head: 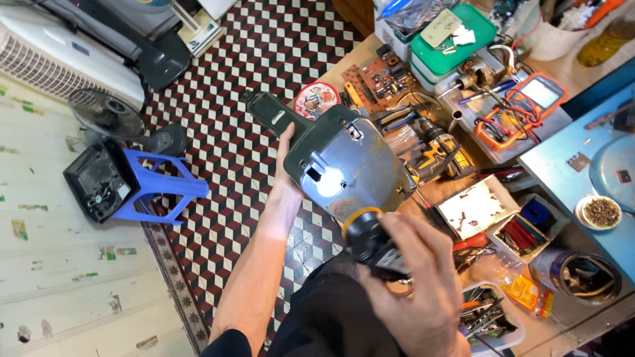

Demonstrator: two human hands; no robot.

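Left hand (pixel 286 175): closed around the neck of a dark green power tool (pixel 334 155), held up over the checkered floor (pixel 245 86), left of the workbench (pixel 370 56).
Right hand (pixel 417 277): fingers wrapped around the tool's black, orange-ringed front end (pixel 364 231), near the body.
Right of the tool, on the bench: yellow-black cordless drill (pixel 440 155); orange-cased multimeter (pixel 529 99); brown circuit board (pixel 377 79); green-lidded box (pixel 453 36), farther off.
Far left, on the floor: blue plastic stool (pixel 155 188); small fan (pixel 106 112).

Cluttered wooden workbench (pixel 370 56): circuit board (pixel 378 80), cordless drill (pixel 440 155), multimeter (pixel 529 106), perhaps screws.
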